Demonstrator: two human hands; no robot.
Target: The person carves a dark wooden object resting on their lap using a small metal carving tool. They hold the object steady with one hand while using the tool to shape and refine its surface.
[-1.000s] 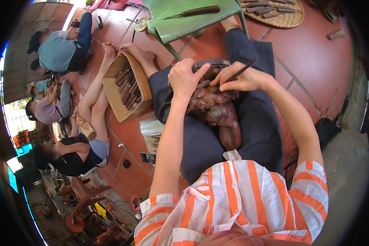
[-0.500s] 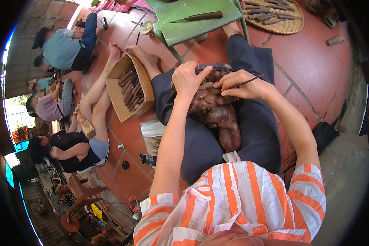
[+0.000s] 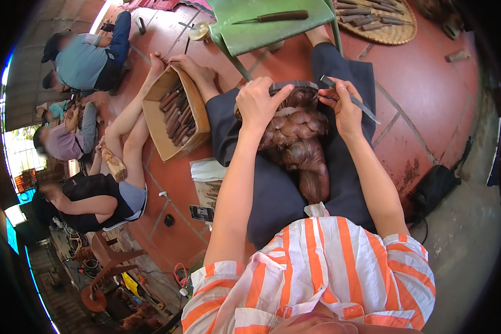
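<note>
A dark brown, glossy wood carving [image 3: 295, 123] with rounded, scale-like relief lies between my thighs in my lap. My left hand [image 3: 256, 106] grips its far left edge, thumb stretched along the top and fingers curled over the rim. Just right of the carving, my right hand [image 3: 346, 108] is raised, pinching a thin, flat metal blade [image 3: 366, 111]. The blade slants across the fingers, one end by the carving's far right edge and its pointed end out to the right. It looks apart from the wood.
A green plastic stool [image 3: 267, 36] ahead bears a wooden-handled chisel [image 3: 278, 16]. Beyond it lies a woven tray [image 3: 409, 33] of tools. To my left stand a cardboard box [image 3: 156, 131] of wooden-handled tools and a phone [image 3: 201, 213]. A seated person [image 3: 94, 195] with a wood piece [image 3: 114, 166] is close by.
My right hand has lifted off the carving and moved right, turning the blade so it points toward the lower right. My left hand stays on the carving's edge.
</note>
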